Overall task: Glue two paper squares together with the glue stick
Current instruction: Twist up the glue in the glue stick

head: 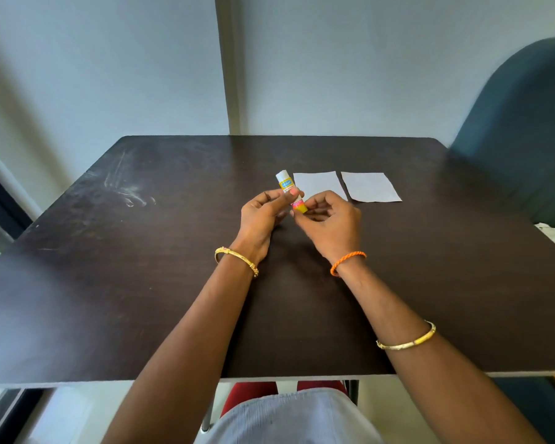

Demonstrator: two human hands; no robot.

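- Glue stick (289, 191): likely light, stiff, smooth plastic; best held round the barrel, the base end left free; it is up off the table (141, 283), tilted, white end away from the person, just beside the squares.
- Left hand (261, 219): clamped on the barrel.
- Right hand (329, 219): fingertips pinch the base end.
- Left square (318, 182) and right square (370, 187): thin, floppy, flat side by side, slightly apart; lift by an edge.

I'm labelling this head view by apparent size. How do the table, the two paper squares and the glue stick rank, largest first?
1. Table, by far.
2. Left paper square and right paper square: look alike, and the left one is partly hidden by the right hand, so unranked.
3. Glue stick.
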